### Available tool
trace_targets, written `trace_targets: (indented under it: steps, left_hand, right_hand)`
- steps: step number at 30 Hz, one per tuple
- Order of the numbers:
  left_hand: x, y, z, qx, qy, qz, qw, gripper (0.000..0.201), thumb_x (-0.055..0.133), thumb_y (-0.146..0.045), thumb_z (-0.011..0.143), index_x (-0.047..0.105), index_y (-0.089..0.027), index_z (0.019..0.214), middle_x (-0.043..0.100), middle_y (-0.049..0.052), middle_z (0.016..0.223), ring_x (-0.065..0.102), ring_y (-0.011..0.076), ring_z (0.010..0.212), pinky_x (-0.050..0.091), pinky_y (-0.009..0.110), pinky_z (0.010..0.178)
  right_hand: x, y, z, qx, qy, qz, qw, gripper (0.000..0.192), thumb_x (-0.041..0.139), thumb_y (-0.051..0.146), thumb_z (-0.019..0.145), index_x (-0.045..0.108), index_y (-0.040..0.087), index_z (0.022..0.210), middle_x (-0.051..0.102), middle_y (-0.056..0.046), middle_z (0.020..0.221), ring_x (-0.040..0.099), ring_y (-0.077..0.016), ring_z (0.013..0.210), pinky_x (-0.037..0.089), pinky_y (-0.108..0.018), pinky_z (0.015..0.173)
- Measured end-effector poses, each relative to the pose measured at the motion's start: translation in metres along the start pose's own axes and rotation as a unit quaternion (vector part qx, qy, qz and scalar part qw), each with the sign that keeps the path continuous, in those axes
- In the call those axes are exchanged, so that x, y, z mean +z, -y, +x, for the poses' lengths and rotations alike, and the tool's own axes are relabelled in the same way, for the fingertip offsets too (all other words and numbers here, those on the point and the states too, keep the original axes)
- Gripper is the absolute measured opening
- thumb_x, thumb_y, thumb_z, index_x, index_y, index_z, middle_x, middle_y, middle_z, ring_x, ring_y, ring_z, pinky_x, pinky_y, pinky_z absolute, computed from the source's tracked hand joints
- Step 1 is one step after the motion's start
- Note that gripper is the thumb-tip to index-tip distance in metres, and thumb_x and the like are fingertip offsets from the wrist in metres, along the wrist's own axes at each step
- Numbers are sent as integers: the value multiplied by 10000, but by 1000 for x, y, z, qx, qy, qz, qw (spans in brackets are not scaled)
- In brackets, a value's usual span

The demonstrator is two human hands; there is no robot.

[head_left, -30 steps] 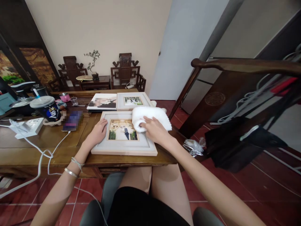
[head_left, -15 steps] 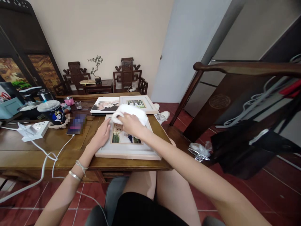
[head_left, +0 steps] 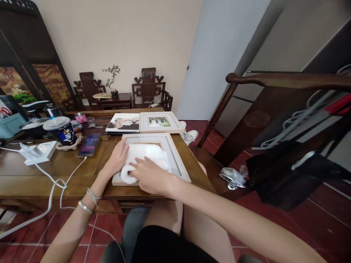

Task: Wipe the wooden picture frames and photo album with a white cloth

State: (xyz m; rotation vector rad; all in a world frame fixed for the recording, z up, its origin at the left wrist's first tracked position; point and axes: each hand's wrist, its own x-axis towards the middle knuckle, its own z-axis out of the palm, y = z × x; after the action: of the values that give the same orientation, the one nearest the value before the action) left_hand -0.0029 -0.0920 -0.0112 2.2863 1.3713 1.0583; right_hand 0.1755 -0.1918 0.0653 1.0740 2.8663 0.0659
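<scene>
A light wood picture frame (head_left: 179,160) lies flat at the table's near edge, its photo mostly covered. Over it is spread a fluffy white cloth (head_left: 149,153), one fold curling up at the near left. My right hand (head_left: 152,177) holds this cloth down on the frame's near part, the fingers bent into the fold. At the frame's left side my left hand (head_left: 118,157) grips the rim, close beside the cloth; some of its fingertips are hidden.
Behind lie a second framed photo (head_left: 161,121) and a photo panel (head_left: 124,122). To the left are a phone (head_left: 89,145) on a cable, a lidded cup (head_left: 64,131) and a power strip (head_left: 41,151). A wooden chair (head_left: 255,117) stands at the right.
My right hand has drawn the white cloth toward me, from the frame's far part to its near edge. The far rim now shows. My left hand stays at the left side.
</scene>
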Motion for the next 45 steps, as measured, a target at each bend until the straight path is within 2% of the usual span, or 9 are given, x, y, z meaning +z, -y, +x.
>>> trace_targets:
  steps: [6, 9, 12, 15, 19, 23, 27, 35, 45]
  left_hand:
    - [7, 12, 2, 59, 45, 68, 995, 427, 415, -387, 965, 608, -126, 1243, 458, 181, 1507, 440, 276, 1404, 324, 469, 1189]
    - [9, 17, 2, 57, 71, 85, 992, 437, 441, -373, 950, 603, -117, 1264, 497, 187, 1473, 428, 288, 1410, 333, 487, 1182]
    - [10, 22, 3, 47, 86, 94, 991, 453, 432, -347, 949, 581, -114, 1309, 505, 183, 1467, 392, 293, 1433, 315, 509, 1188]
    - [10, 21, 3, 47, 80, 92, 991, 449, 416, -326, 955, 591, -108, 1306, 526, 182, 1446, 401, 299, 1426, 317, 517, 1187]
    - [6, 14, 5, 59, 64, 82, 993, 409, 405, -228, 928, 651, -124, 1238, 572, 162, 1396, 486, 289, 1360, 366, 493, 1167]
    - [3, 10, 8, 57, 76, 80, 992, 516, 375, -80, 827, 669, -180, 1240, 603, 82, 1384, 527, 240, 1330, 393, 427, 1163]
    - [5, 18, 10, 38, 71, 84, 993, 551, 389, -60, 779, 669, -154, 1245, 638, 86, 1348, 495, 263, 1364, 355, 463, 1187]
    - [12, 28, 8, 36, 53, 89, 994, 517, 400, -75, 794, 650, -118, 1244, 626, 128, 1357, 479, 261, 1378, 347, 469, 1192]
    - [10, 23, 7, 31, 64, 111, 991, 504, 380, -107, 817, 620, -82, 1260, 583, 152, 1398, 443, 257, 1404, 309, 456, 1214]
  right_hand:
    - [-13, -34, -37, 88, 66, 46, 993, 357, 464, 17, 820, 749, 127, 1004, 722, -168, 1022, 683, -273, 933, 470, -331, 775]
    - [-15, -64, -39, 130, 58, 80, 987, 481, 425, -40, 788, 721, 145, 1119, 723, -152, 1007, 684, -254, 908, 450, -293, 709]
    - [-14, -89, -18, 164, -51, 79, 982, 613, 410, -60, 794, 581, 155, 1342, 658, -163, 1201, 652, -247, 992, 445, -282, 719]
    - [-7, -101, 25, 113, -163, 33, 980, 568, 423, -43, 829, 560, 140, 1349, 514, -180, 1415, 579, -249, 1134, 431, -303, 857]
    - [11, -103, 80, 31, -132, -10, 991, 438, 480, 31, 881, 614, 136, 1285, 572, -179, 1350, 545, -263, 1182, 376, -346, 962]
    - [22, -106, 91, 51, -92, 6, 994, 380, 463, 59, 910, 660, 154, 1221, 681, -157, 1178, 615, -248, 1064, 390, -327, 878]
    - [19, -120, 61, 104, -59, 16, 993, 274, 539, 165, 915, 721, 141, 1118, 726, -154, 1096, 642, -266, 1037, 395, -302, 828]
    - [16, -156, -18, 215, -12, -12, 976, 497, 436, -40, 791, 741, 147, 1136, 742, -154, 1079, 670, -276, 975, 399, -310, 745]
    - [-5, -80, -94, 103, 31, 103, 989, 473, 417, -64, 624, 723, 169, 899, 688, -73, 776, 627, -204, 780, 362, -257, 679]
